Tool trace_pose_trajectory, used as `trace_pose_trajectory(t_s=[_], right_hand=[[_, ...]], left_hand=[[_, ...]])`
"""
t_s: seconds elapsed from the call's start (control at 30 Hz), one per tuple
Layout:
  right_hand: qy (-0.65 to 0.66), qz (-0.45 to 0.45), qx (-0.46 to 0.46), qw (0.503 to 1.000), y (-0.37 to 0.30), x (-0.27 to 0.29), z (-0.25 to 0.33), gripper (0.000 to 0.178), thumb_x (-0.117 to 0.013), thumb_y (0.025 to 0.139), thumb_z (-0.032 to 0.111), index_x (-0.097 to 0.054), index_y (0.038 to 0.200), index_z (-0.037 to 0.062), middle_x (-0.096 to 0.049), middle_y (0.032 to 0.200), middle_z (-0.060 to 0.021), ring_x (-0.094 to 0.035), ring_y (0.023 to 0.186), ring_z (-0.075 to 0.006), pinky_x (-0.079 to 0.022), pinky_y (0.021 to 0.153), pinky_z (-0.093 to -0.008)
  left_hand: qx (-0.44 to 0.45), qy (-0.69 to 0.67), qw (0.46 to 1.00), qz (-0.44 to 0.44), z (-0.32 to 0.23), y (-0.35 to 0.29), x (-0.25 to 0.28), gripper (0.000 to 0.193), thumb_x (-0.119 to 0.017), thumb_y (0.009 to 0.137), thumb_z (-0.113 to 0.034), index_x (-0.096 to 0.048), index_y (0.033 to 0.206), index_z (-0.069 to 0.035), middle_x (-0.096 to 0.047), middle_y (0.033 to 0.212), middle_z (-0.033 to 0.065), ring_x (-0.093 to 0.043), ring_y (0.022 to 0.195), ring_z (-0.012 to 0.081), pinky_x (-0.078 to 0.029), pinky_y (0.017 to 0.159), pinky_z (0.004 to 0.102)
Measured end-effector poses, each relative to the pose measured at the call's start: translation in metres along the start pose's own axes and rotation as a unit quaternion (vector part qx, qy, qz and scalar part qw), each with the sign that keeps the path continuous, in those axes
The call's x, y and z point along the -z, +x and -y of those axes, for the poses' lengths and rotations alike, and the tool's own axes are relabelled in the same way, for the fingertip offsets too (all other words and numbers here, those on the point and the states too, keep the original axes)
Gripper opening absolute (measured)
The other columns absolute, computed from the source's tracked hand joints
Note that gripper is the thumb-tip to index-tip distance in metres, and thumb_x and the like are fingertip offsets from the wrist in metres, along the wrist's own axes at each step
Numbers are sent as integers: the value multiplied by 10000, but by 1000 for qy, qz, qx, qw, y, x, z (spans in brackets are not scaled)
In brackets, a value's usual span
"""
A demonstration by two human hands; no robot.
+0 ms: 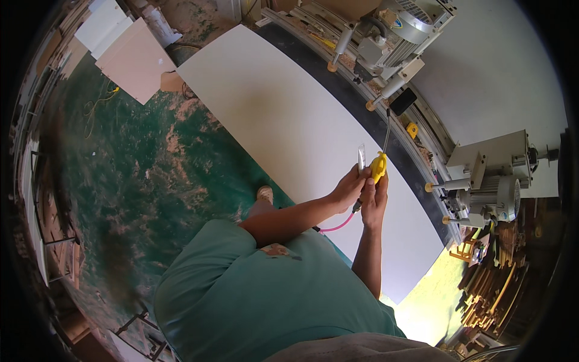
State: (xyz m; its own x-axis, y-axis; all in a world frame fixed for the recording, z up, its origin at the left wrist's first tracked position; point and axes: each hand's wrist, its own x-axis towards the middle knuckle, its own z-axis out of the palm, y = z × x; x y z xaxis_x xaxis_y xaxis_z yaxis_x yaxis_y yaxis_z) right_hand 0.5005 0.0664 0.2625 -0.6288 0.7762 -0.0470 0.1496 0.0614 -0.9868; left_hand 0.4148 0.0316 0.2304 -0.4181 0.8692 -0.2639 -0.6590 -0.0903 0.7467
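Observation:
My right hand is closed round a yellow air blow gun above a large white panel. Its thin metal nozzle points away from me, and a pink hose runs from its lower end back toward my body. Against the right hand, my left hand pinches a small, clear silvery strip that stands up from the fingers. I cannot tell exactly what kind of piece it is. The two hands touch, hiding part of the gun's body.
Beyond the panel runs a dark machine bed with a motor unit and another motor unit. A yellow tape measure and a flat black object lie there. Wood strips are stacked at right; sawdust covers the green floor.

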Motion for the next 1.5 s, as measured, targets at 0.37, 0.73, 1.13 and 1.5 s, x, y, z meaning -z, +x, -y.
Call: trace_pose_trajectory(t_s=[0.37, 0.73, 1.13, 1.5], right_hand=[[-57, 75, -388, 917, -166, 163, -42, 345, -542, 1007, 270, -526, 1257, 33, -573, 849, -11, -548, 777, -103, -465, 699, -296], [-245, 12, -496, 833, -211, 160, 0, 433, -619, 949, 274, -513, 1315, 67, -656, 1052, -89, -615, 963, -203, -476, 858, -317], [-543, -159, -540, 623, -400, 524, -69, 453, -601, 940, 324, -510, 1314, 86, -686, 831, -84, -649, 748, -199, -508, 680, -404], [-154, 116, -161, 968, -143, 293, -127, 433, -614, 918, 337, -535, 1298, 145, -671, 802, -146, -652, 770, -304, -484, 725, -418]], left_hand=[[-185, 592, 746, -242, 41, 74, 256, 321, -594, 945, -336, -602, 947, -16, -632, 800, 176, -602, 733, 395, -458, 653, 502], [-255, 756, 603, 10, 130, 65, 160, 250, -651, 885, -352, -632, 914, -105, -647, 787, 61, -609, 770, 293, -436, 682, 455], [-201, 758, 619, -46, 229, 23, 67, 326, -635, 899, -414, -606, 858, -93, -629, 638, 98, -604, 593, 354, -439, 567, 486], [-10, 503, 827, -250, 161, 50, 53, 418, -602, 919, -388, -588, 952, 28, -633, 858, 168, -586, 767, 302, -456, 713, 417]])
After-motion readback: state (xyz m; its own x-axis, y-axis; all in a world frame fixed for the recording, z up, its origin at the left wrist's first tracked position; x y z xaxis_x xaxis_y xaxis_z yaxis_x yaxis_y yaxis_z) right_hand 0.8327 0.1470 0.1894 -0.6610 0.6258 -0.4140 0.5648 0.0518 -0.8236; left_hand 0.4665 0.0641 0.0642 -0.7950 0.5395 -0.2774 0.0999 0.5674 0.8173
